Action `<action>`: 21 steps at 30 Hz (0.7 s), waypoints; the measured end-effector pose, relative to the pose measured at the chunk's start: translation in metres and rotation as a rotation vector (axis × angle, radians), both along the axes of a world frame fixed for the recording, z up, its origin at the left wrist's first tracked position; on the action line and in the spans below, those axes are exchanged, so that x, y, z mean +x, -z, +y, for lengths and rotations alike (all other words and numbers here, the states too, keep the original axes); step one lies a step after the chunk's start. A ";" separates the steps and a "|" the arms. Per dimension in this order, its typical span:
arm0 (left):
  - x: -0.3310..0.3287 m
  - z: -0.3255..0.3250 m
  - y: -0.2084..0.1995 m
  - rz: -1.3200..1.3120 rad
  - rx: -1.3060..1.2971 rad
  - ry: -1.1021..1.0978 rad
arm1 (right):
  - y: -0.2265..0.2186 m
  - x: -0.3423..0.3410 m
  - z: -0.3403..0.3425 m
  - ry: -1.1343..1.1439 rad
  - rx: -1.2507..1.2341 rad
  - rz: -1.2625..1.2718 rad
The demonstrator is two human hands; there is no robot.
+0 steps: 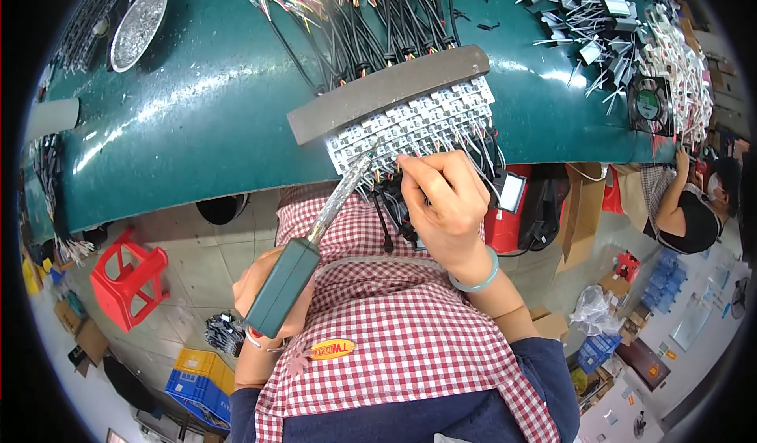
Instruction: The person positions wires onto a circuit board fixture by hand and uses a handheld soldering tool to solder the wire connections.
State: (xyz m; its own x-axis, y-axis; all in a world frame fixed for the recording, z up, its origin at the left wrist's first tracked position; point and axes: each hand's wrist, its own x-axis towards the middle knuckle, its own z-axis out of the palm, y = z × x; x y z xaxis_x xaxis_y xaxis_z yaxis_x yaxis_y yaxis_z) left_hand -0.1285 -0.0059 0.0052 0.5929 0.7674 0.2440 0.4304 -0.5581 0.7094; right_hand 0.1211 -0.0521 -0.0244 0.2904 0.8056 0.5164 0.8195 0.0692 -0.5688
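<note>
My left hand (pixel 249 284) is wrapped round the green box-shaped handle of a soldering iron (pixel 285 285). The iron's metal barrel slants up to the right, and its thin tip lies over a panel of small white circuit boards (pixel 418 119). My right hand (pixel 448 202) is closed in a pinch at the panel's near edge, close to the tip, on what looks like a thin wire, mostly hidden by the fingers. Several black and white wires (pixel 473 147) hang off that edge. A dark grey bar (pixel 386 94) lies across the panel's far side.
Beyond the bar, black cables (pixel 374 29) with stripped coloured ends spread over the green table (pixel 189 119). A metal dish (pixel 139 29) stands far left. Heatsink-like parts (pixel 595 17) and a small fan (pixel 650 105) are at right. A co-worker (pixel 694 206) sits beyond; a red stool (pixel 130 277) stands left.
</note>
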 end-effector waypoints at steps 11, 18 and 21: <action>0.003 -0.001 0.004 -0.069 -0.087 0.027 | -0.001 -0.002 -0.002 0.031 -0.019 -0.040; 0.006 0.002 0.003 -0.066 -0.052 0.081 | 0.000 -0.003 -0.003 0.037 -0.022 -0.038; 0.007 0.003 0.003 -0.055 -0.035 0.095 | 0.001 -0.002 -0.002 0.040 -0.028 -0.045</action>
State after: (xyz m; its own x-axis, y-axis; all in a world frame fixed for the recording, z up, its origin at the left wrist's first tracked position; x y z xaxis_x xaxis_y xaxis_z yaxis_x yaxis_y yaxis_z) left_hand -0.1215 -0.0027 0.0022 0.6497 0.7171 0.2522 0.3369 -0.5691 0.7501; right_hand 0.1190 -0.0544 -0.0258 0.2997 0.8080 0.5072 0.8464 0.0202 -0.5322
